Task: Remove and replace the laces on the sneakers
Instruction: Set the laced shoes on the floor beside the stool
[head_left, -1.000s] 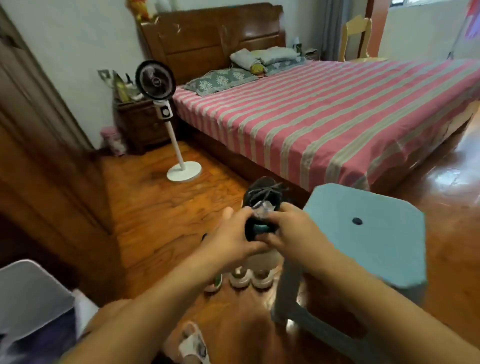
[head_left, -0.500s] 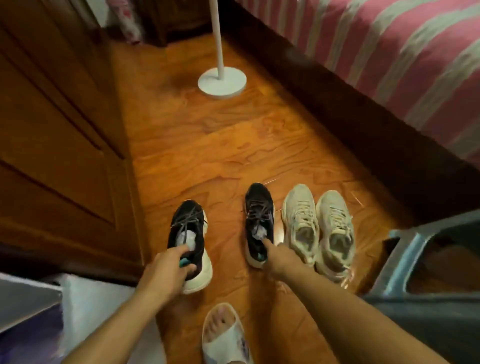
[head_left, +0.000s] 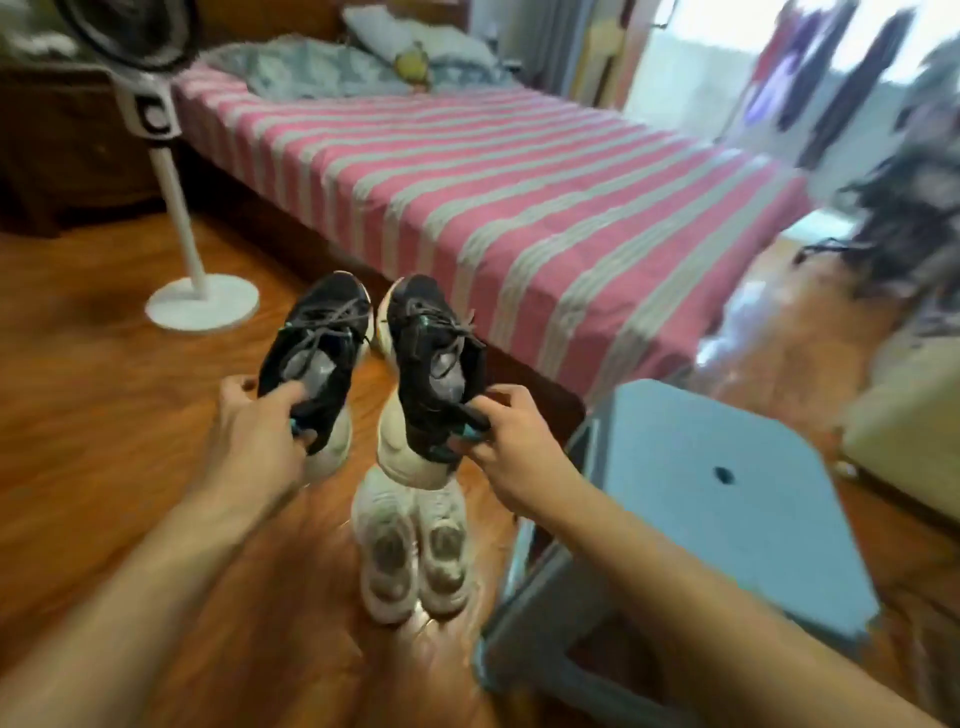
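Left hand (head_left: 249, 436) grips left black sneaker (head_left: 317, 353) heel; right hand (head_left: 511, 452) right black sneaker (head_left: 431, 364).

A polished wooden floor (head_left: 104, 374) runs under a wooden bed (head_left: 498, 197) spread with a pink-and-grey striped sheet and blue-grey pillows (head_left: 322, 65). A white pedestal fan (head_left: 171, 171) stands left; a light-blue plastic stool (head_left: 727, 493) right. Daylight enters a bright window (head_left: 691, 57).
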